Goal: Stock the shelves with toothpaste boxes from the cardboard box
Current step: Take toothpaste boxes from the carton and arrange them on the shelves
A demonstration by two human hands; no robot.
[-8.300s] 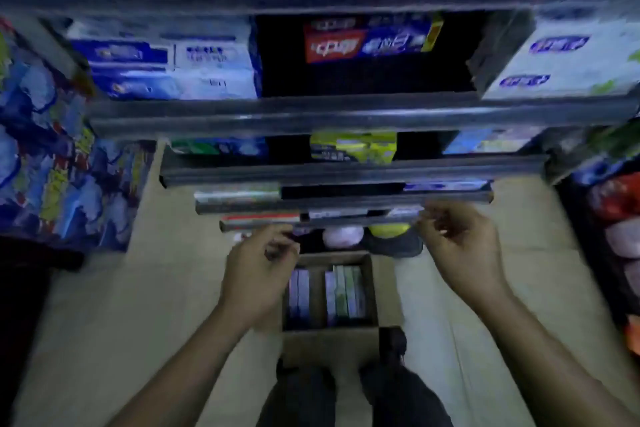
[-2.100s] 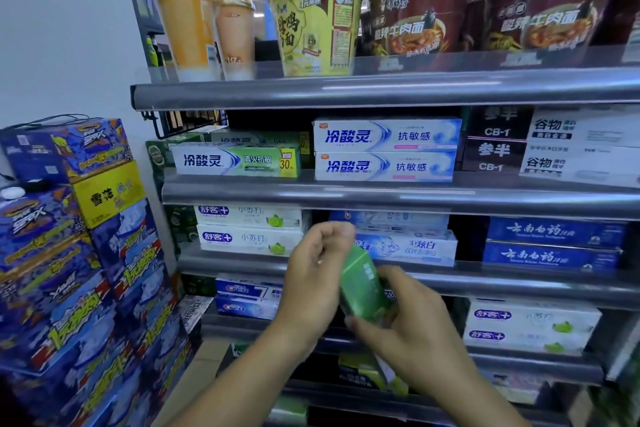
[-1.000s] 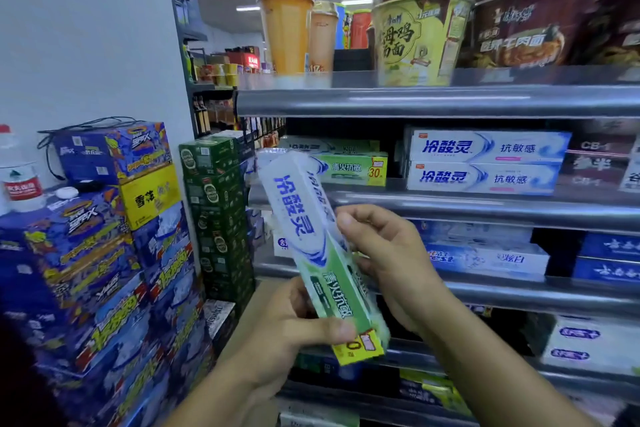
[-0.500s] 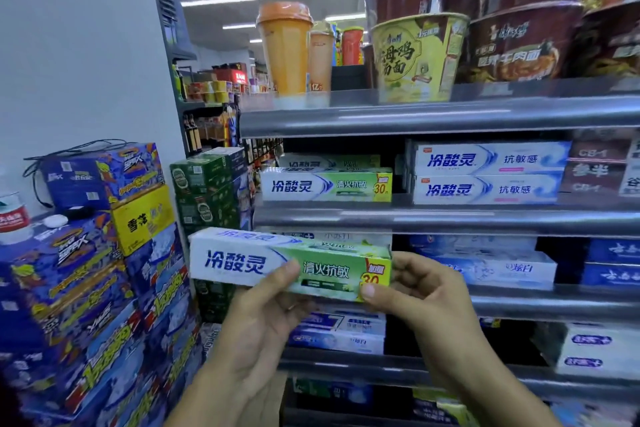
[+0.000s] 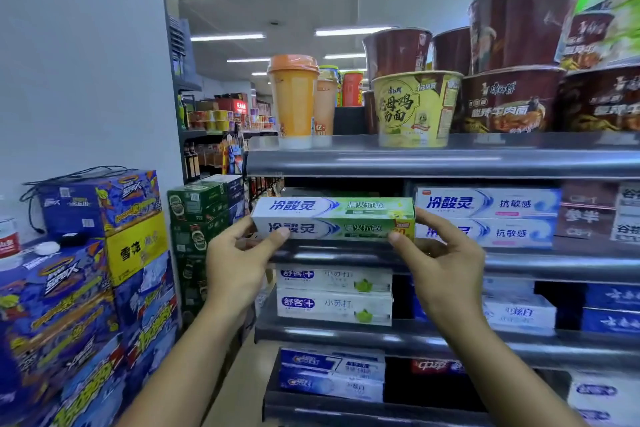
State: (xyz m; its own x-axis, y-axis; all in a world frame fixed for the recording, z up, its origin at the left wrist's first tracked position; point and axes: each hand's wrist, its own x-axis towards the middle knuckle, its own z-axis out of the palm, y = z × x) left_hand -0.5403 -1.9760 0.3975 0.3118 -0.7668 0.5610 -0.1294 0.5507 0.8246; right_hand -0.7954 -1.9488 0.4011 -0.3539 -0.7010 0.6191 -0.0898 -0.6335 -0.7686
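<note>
I hold a green-and-white toothpaste box (image 5: 332, 227) level with both hands, its length running left to right. My left hand (image 5: 239, 263) pinches its left end and my right hand (image 5: 443, 260) pinches its right end by the yellow price tag. The box is at the left end of the second shelf (image 5: 519, 263), just above the shelf lip. It hides whatever lies behind it there. Two stacked blue-and-white toothpaste boxes (image 5: 485, 215) lie directly to its right. The cardboard box is out of view.
Instant noodle cups (image 5: 415, 107) and drink cups (image 5: 294, 97) stand on the shelf above. More toothpaste boxes (image 5: 332, 295) fill the lower shelves. Blue drink cartons (image 5: 86, 253) and green beer cartons (image 5: 197, 215) are stacked at the left against the wall.
Both hands have lifted the green-and-white box from chest height up and forward to the second shelf's left end. The view has tilted upward.
</note>
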